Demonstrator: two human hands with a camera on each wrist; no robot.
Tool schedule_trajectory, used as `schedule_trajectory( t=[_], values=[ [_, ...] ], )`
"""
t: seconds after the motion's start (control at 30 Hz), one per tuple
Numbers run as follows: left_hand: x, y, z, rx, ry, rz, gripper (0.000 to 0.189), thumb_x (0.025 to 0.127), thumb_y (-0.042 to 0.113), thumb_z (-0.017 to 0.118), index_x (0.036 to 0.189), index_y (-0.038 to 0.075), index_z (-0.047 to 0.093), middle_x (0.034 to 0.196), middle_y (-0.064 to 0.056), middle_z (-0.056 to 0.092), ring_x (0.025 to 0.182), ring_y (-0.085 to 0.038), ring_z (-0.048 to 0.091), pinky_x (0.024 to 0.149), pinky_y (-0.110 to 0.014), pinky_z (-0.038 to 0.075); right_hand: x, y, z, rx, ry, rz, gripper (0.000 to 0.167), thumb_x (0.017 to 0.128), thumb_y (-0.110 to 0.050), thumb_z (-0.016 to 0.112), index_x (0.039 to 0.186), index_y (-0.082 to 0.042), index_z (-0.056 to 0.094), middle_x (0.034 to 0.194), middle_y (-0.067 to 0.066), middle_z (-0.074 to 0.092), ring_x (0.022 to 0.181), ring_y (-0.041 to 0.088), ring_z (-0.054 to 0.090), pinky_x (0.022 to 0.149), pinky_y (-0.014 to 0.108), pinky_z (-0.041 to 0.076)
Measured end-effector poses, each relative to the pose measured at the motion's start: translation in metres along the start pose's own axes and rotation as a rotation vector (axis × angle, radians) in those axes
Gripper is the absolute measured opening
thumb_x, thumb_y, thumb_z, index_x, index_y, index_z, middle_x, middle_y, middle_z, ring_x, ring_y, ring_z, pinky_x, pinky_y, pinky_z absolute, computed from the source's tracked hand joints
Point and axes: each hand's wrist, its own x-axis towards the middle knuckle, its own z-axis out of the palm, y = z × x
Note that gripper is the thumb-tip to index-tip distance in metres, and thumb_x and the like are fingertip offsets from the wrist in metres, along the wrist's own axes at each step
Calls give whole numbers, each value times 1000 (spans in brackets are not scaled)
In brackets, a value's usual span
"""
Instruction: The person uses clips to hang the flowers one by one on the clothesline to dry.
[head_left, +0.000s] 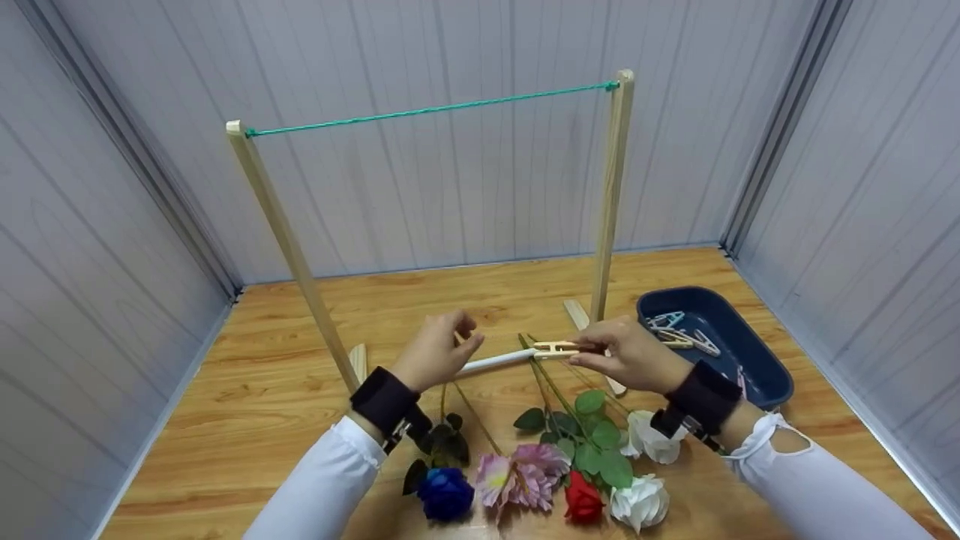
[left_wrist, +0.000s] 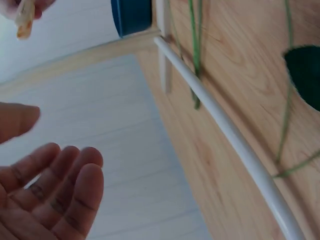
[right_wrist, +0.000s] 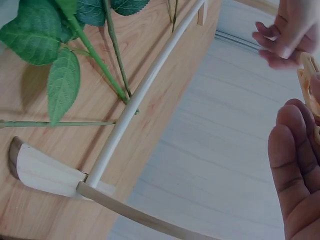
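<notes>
Pinching: right hand, grip closed round peg | peg: 3 o'clock of left hand; probably light, stiff, springy; best held by handles | left hand: grip relaxed, empty

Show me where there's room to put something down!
Bare wood lies between the left wall and left post, and along the back wall. It's crowded at the front middle, where flowers lie, and at the right, where the tray holds pegs.

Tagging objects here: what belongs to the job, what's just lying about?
Likely job:
- right hand, pinching a peg
- other pegs, in blue tray
- flowers
- green cord on wooden frame

Likely just surroundings:
- tabletop
- wall panels

Nothing looks stray.
</notes>
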Motion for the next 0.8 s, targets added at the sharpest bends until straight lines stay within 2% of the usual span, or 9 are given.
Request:
schedule_trajectory(
  t=[0.13,0.23,0.33,0.47,0.63,0.7,0.8],
  values=[
    [-6,-16,1,61,-15,-100,14,105,11,71,94,3,68,79,-6,64,67,-16,56,65,-34,48,-4,3,1,6,15,-10,6,95,2,80,97,-3,80,73,4,69,61,1,47,56,20,40],
    [-12,-26,5,112,-76,-170,35,104,12,71,73,11,57,61,3,44,53,-12,37,54,-29,33,-8,6,1,12,28,-12,8,94,4,80,96,-4,80,74,4,71,60,2,48,56,20,40],
    [-20,-35,10,168,-155,-239,53,103,15,72,59,18,43,52,8,30,46,-10,28,49,-27,27,-11,7,1,12,32,-4,9,94,4,80,96,-5,80,73,4,68,60,0,44,56,19,38],
    [-31,-44,17,226,-230,-297,61,102,18,74,52,19,38,49,10,25,44,-10,27,50,-28,29,-15,9,-1,12,20,18,9,94,2,80,94,-7,79,70,2,65,61,-4,41,55,18,37],
    [-40,-51,24,253,-283,-367,51,99,20,77,52,14,57,44,7,43,41,-12,43,54,-29,42,-17,9,-2,17,16,33,9,94,1,80,91,-7,78,70,1,65,61,-6,40,54,19,36],
    [-40,-52,26,291,-299,-375,47,97,24,79,55,14,60,47,5,49,45,-15,49,58,-32,47,-17,9,-2,24,22,36,10,94,1,81,89,-7,77,68,1,64,61,-6,39,54,19,36],
    [-39,-64,34,359,-320,-365,51,94,34,81,53,16,55,51,5,48,49,-17,49,59,-37,48,-18,9,-2,37,28,38,13,93,2,81,86,-8,76,66,0,61,61,-6,39,53,20,35]
  ],
)
